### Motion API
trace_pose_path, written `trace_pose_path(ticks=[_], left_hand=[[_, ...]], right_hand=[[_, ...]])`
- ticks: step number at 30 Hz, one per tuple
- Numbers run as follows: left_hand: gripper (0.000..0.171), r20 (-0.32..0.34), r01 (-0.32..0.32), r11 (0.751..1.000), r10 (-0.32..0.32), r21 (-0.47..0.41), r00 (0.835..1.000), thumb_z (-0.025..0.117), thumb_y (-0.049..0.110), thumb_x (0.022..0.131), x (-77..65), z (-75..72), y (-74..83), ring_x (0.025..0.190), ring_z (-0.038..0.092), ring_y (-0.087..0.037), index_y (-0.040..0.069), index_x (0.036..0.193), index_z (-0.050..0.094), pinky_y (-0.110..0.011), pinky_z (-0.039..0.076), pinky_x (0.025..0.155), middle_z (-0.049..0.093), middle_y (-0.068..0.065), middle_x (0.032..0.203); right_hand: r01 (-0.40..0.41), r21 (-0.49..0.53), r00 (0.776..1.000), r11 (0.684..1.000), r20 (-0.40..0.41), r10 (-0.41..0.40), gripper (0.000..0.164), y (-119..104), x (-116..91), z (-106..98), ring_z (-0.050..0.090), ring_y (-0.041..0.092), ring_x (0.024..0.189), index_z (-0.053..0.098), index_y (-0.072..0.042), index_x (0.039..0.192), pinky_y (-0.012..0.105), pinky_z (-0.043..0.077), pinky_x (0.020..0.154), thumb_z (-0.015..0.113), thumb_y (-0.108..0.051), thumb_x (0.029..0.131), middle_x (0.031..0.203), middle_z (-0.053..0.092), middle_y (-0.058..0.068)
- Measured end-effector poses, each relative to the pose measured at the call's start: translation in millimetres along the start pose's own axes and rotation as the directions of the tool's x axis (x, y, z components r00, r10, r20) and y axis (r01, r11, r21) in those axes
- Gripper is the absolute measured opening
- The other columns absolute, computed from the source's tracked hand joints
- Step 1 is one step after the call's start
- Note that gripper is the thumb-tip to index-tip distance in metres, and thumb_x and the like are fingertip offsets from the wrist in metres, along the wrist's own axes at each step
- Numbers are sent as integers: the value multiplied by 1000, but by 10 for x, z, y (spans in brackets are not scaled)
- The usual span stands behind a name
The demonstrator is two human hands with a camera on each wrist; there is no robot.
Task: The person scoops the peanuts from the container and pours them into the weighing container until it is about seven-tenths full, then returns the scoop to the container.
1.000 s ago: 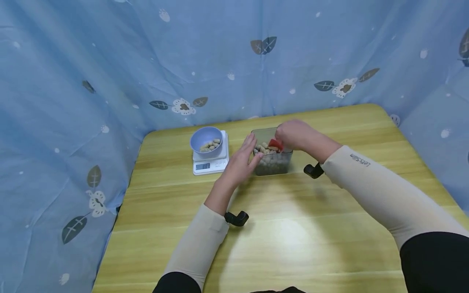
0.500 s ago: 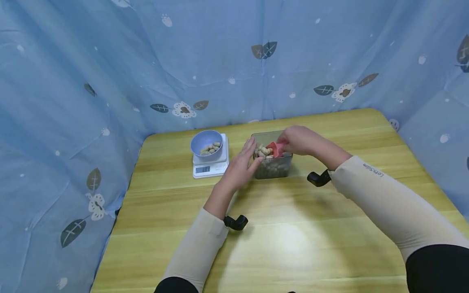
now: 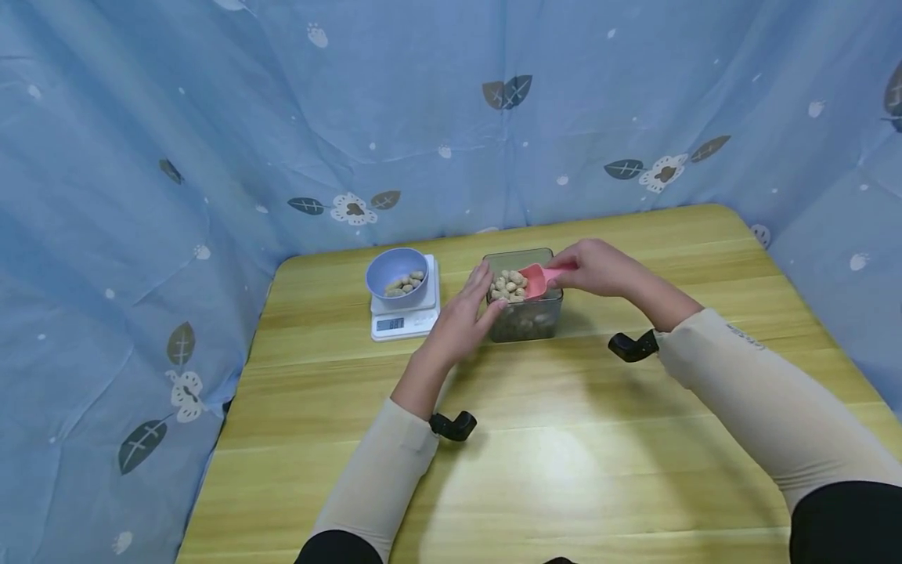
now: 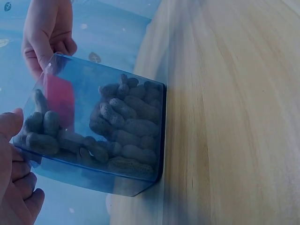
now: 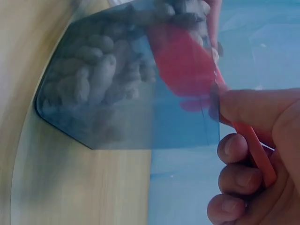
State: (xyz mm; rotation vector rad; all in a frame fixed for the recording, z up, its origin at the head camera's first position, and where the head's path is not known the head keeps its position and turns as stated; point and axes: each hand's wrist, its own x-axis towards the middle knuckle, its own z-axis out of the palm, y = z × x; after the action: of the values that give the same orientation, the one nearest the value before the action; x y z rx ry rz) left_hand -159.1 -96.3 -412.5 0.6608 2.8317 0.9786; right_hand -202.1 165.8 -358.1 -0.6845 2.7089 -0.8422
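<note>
Near the far edge of the desk (image 3: 317,439), about midway between its far corners, the transparent container (image 3: 520,259) holds a heap of unshelled peanuts (image 3: 509,287), and the coral-pink scoop (image 3: 537,280) sits inside it. The right hand (image 3: 595,266) pinches the scoop's handle (image 5: 258,154) between thumb and fingers, just at the container's right rim. The left hand (image 3: 460,317) lies against the container's near-left corner, fingers long and fairly straight along the left wall, thumb spread apart toward the near wall. The step in hand appears to be gathering peanuts into the scoop, whose mouth faces left into the heap; how many rest in it cannot be told. To do this well, the right hand should slide the scoop's lip under the nuts rather than press down on them, then tip the mouth up before lifting, so the outermost ones roll inward. The left hand's brace matters, since a push leftward could skid the container over the smooth desktop; firm, flat pressure should suffice. A rise clear of the rim before any sideways move would avoid knocking nuts loose. Toward the desk's far left corner, the lavender bowl (image 3: 380,269) with some peanuts stands on a white digital scale (image 3: 423,323), best left unjostled.
</note>
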Motion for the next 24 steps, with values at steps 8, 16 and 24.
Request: trace_pose_path(ticks=[8, 16, 24], left_hand=[[69, 1, -10, 1000, 10, 3, 1000, 37, 54, 102, -2, 8, 0, 151, 7, -10, 23, 159, 12, -41, 19, 123, 2, 9, 167], [69, 4, -7, 1000, 7, 5, 1000, 37, 54, 102, -4, 4, -1, 151, 6, -8, 23, 159, 12, -42, 19, 123, -2, 14, 165], [68, 5, -10, 1000, 10, 9, 1000, 38, 54, 102, 4, -4, -4, 151, 7, -10, 26, 158, 10, -41, 18, 123, -1, 12, 166]], right_hand=[[-59, 95, 998, 994, -17, 61, 33, 115, -73, -57, 59, 20, 86, 72, -6, 119, 35, 47, 74, 71, -24, 92, 110, 72, 12], [-69, 136, 994, 988, -74, 80, 33, 120, -108, -42, 61, 24, 95, 71, -6, 121, 36, 48, 75, 70, -22, 93, 118, 69, 16], [-100, 170, 988, 980, -103, 119, 36, 138, -126, -24, 64, 27, 104, 70, -7, 123, 41, 51, 81, 70, -25, 93, 122, 68, 17]])
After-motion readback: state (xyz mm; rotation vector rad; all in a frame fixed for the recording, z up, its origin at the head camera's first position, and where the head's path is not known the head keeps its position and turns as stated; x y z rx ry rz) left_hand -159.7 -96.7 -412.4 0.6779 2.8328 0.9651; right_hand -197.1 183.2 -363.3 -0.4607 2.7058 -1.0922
